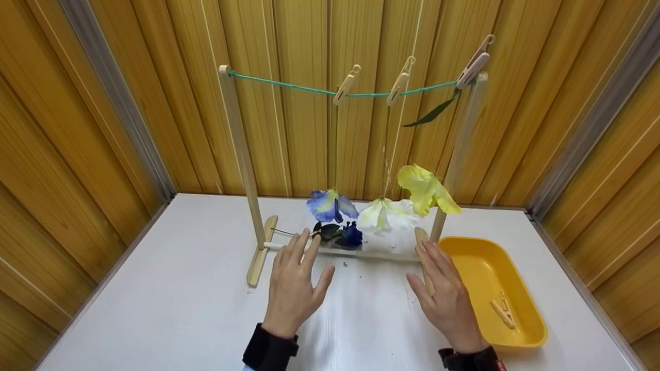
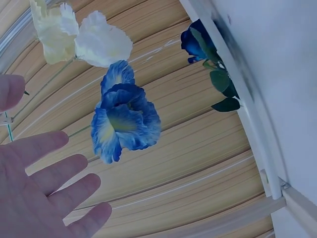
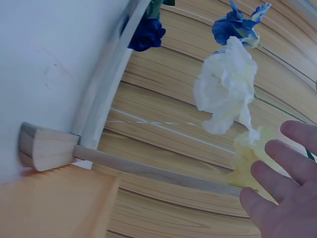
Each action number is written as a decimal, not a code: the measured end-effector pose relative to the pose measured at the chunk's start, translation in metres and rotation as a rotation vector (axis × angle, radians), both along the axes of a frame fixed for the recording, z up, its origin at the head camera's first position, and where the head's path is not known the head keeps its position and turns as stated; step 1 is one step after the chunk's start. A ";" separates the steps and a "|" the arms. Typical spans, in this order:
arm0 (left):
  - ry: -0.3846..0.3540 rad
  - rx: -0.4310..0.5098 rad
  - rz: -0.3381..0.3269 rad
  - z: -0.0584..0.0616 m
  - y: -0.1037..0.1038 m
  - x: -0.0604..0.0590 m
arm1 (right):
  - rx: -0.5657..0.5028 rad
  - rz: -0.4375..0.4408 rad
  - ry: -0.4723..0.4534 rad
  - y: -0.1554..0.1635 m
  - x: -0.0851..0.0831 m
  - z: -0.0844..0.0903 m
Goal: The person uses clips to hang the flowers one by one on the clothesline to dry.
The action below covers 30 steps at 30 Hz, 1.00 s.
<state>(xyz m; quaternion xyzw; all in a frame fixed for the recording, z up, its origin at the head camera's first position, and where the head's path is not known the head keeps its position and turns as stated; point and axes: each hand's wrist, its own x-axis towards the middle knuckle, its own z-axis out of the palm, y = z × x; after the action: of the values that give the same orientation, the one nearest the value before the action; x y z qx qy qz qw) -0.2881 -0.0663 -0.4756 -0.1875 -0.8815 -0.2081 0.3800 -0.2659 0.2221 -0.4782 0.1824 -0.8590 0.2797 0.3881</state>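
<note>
Both hands flat and empty before the rack.
Left hand (image 1: 294,288) and right hand (image 1: 446,296) hover, fingers spread (gripping nothing); the dark blue flower (image 1: 352,235) lies just beyond the left fingertips on the rack's base (image 1: 379,252), three flowers hanging behind.

Hanging flowers (image 1: 381,206) and rack crossbar (image 1: 361,251) block the far side.
</note>
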 end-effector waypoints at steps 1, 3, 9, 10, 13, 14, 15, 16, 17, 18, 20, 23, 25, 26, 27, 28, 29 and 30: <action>-0.004 -0.001 0.003 -0.003 0.001 0.000 | 0.006 -0.005 -0.009 0.000 0.000 -0.001; -0.018 -0.006 0.007 -0.007 0.003 0.000 | 0.016 -0.017 -0.031 0.000 0.001 -0.003; -0.099 -0.033 -0.008 -0.013 0.012 0.003 | 0.027 -0.047 -0.098 0.001 0.002 -0.006; -0.106 -0.037 -0.013 -0.014 0.013 0.004 | 0.028 -0.051 -0.108 0.001 0.002 -0.006; -0.114 -0.048 -0.034 -0.016 0.017 0.005 | 0.025 -0.059 -0.137 0.004 0.003 -0.006; -0.113 -0.052 -0.039 -0.016 0.019 0.006 | 0.024 -0.063 -0.149 0.005 0.002 -0.006; -0.113 -0.056 -0.045 -0.017 0.020 0.006 | 0.021 -0.065 -0.161 0.006 0.003 -0.005; -0.113 -0.061 -0.049 -0.017 0.022 0.007 | 0.018 -0.067 -0.176 0.007 0.003 -0.004; -0.114 -0.067 -0.054 -0.018 0.024 0.007 | 0.017 -0.070 -0.194 0.008 0.004 -0.003; -0.116 -0.073 -0.058 -0.018 0.026 0.007 | 0.018 -0.073 -0.210 0.009 0.004 -0.002; -0.121 -0.086 -0.062 -0.019 0.030 0.008 | 0.023 -0.081 -0.246 0.011 0.005 0.000; -0.135 -0.106 -0.073 -0.021 0.035 0.010 | 0.031 -0.100 -0.309 0.015 0.006 0.003; -0.144 -0.123 -0.082 -0.021 0.039 0.012 | 0.027 -0.112 -0.353 0.018 0.007 0.005; -0.148 -0.130 -0.088 -0.021 0.042 0.013 | 0.028 -0.119 -0.374 0.020 0.007 0.006; -0.151 -0.138 -0.095 -0.021 0.044 0.014 | 0.029 -0.125 -0.389 0.023 0.008 0.006; -0.155 -0.147 -0.100 -0.021 0.046 0.015 | 0.030 -0.132 -0.401 0.025 0.008 0.007; -0.160 -0.156 -0.106 -0.021 0.049 0.016 | 0.031 -0.136 -0.410 0.027 0.009 0.008; -0.164 -0.162 -0.112 -0.021 0.051 0.016 | 0.032 -0.138 -0.414 0.029 0.010 0.008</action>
<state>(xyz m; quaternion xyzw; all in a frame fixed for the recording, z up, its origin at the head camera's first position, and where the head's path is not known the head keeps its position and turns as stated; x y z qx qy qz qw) -0.2718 -0.0151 -0.4965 -0.2486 -0.9118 -0.1719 0.2780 -0.2560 0.2508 -0.4700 0.0680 -0.9351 0.2704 0.2188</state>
